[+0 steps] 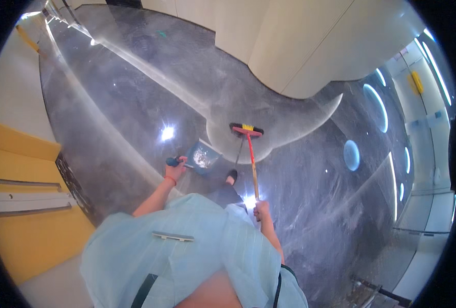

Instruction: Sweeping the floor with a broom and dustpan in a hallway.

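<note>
My left hand (175, 169) is closed around the dark handle of a blue dustpan (208, 163). A whitish patch, either debris or glare, shows in the pan; I cannot tell which. My right hand (261, 211) grips the upper end of a broom's stick (254, 173), red towards the head and wood-coloured nearer my hand. The broom head (247, 130), red with black and yellow bristles, rests on the dark floor ahead, to the right of the dustpan and apart from it.
The shiny grey floor (135, 104) carries bright light reflections. A pale curved counter or wall panel (289, 46) stands ahead. On the left is a yellow and white wall (16, 161). Glossy panels (424, 154) line the right side. My dark shoe (232, 175) is between the dustpan and the stick.
</note>
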`<state>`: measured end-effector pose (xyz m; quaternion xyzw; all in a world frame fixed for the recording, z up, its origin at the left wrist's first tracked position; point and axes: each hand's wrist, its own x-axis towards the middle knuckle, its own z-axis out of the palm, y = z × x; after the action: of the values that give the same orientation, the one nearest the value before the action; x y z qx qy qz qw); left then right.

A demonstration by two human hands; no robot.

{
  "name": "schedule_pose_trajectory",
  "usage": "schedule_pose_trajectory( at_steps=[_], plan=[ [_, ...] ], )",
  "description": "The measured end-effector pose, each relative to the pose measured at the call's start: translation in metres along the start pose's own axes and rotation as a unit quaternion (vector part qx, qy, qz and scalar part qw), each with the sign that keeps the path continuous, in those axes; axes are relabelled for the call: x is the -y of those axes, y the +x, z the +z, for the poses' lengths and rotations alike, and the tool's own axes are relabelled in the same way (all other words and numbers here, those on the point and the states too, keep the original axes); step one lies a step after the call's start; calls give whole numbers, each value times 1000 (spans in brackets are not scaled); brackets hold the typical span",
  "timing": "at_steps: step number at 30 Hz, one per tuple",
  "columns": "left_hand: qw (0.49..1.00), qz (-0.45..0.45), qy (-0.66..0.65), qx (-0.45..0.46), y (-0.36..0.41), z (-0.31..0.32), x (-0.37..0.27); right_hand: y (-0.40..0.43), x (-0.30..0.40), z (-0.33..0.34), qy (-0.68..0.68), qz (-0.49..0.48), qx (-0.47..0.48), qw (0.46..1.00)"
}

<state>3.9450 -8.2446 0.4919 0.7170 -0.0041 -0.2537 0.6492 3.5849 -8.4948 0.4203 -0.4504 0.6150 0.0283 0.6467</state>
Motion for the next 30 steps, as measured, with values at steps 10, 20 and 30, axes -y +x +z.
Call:
schedule_pose_trajectory(
  at_steps=[10,20,30],
  plan=[
    [994,-26,-1,-102,113,85,-44,177,177,-28,-144,-26,24,989],
    [993,10,-39,-106,210,154,-101,315,280,-9,-81,2,50,995],
    [996,-17,18,-87,376,202,-62,283,389,35,-226,-203,75,950]
  ],
)
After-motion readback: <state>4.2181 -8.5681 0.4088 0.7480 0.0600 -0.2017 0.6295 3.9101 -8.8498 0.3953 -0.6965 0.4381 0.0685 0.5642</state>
